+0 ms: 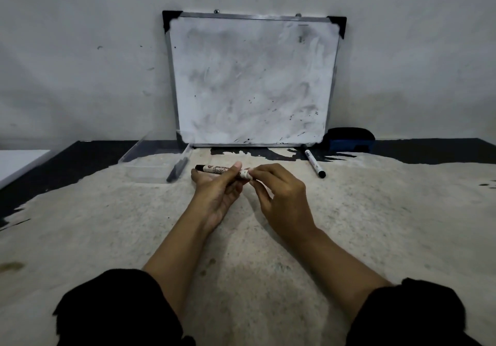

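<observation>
Left hand grips a board marker by the barrel, thumb curled over it, held level above the bench; right hand pinches the marker's right end with fingertips, so both hands hold the one marker. Just left lies a clear plastic tray with a dark marker at its edge, and to the right a second marker lies on the bench. Behind, a smudged whiteboard leans on the wall, a blue eraser beside its right corner.
</observation>
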